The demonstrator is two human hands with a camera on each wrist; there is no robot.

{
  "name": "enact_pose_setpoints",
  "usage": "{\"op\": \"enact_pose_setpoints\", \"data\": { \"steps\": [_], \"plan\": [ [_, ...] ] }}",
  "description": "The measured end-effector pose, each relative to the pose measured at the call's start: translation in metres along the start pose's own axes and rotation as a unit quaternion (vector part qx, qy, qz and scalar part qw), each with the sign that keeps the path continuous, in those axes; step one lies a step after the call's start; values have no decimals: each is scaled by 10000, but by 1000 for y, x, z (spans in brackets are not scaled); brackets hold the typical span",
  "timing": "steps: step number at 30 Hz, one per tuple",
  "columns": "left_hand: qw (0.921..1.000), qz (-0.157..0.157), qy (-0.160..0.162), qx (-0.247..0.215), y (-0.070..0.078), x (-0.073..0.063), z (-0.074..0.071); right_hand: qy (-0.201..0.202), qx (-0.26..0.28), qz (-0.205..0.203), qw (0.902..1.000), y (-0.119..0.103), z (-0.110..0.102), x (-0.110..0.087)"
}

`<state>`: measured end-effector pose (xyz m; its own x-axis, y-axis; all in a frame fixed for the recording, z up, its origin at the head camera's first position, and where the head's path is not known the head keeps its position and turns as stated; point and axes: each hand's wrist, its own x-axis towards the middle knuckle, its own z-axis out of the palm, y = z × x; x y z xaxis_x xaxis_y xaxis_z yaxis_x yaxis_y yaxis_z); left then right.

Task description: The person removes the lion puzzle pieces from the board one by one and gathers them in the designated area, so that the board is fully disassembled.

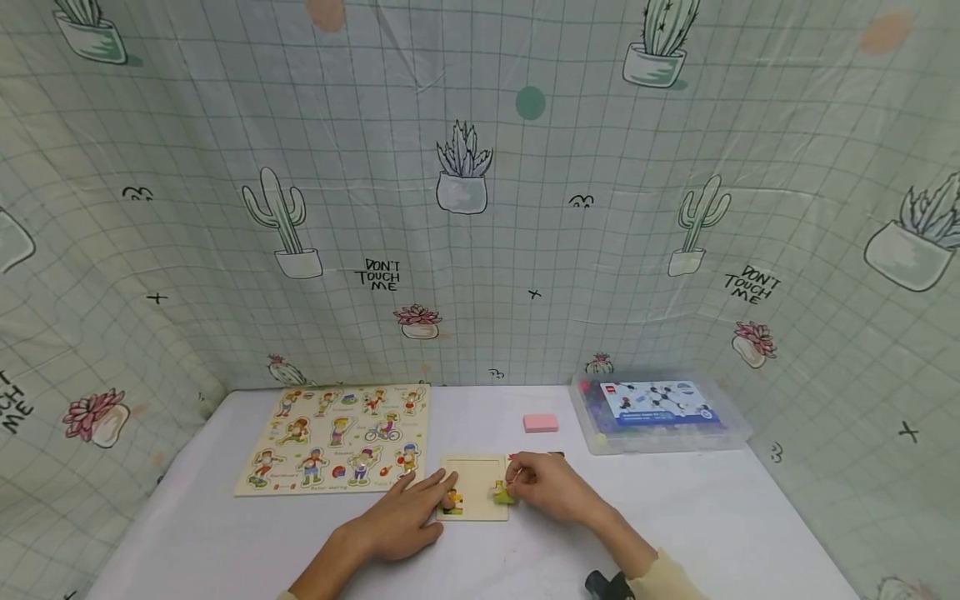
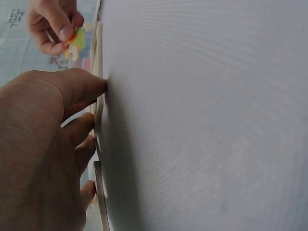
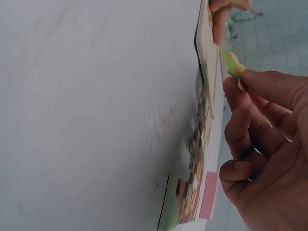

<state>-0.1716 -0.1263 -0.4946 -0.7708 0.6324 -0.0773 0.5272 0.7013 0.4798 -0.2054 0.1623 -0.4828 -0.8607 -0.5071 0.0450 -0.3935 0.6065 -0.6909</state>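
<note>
A small pale wooden puzzle board [image 1: 478, 475] lies on the white table. One picture puzzle piece [image 1: 454, 501] sits at its left edge, partly covered by fingers. My left hand [image 1: 401, 517] rests on that left side with fingers stretched out, the thumb at the near edge. Between thumb and forefinger my right hand [image 1: 551, 490] pinches a green and yellow puzzle piece [image 3: 234, 65]. This piece is held up over the right side of the board, tilted in the right wrist view. The other fingers of the right hand are curled beneath.
Several loose puzzle pieces [image 3: 193, 180] lie right of the board, partly behind the right hand. A pink block [image 1: 540, 423] sits farther back. At back right stands a clear plastic box [image 1: 600, 443]; at back left lies a large picture puzzle board [image 1: 352, 483].
</note>
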Motion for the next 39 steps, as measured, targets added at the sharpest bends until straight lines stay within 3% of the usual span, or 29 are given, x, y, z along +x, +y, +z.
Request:
{"op": "enact_pose_setpoints", "data": {
  "steps": [11,21,39],
  "plan": [
    [10000,14,18,-75,0,0,2,-120,-153,306,9993,16,-16,-12],
    [9999,56,52,-108,-2,-2,3,-508,-100,420,9978,25,-26,-21],
    [10000,20,64,-69,-2,1,2,-660,-305,370,9967,36,-30,-22]
  ]
}}
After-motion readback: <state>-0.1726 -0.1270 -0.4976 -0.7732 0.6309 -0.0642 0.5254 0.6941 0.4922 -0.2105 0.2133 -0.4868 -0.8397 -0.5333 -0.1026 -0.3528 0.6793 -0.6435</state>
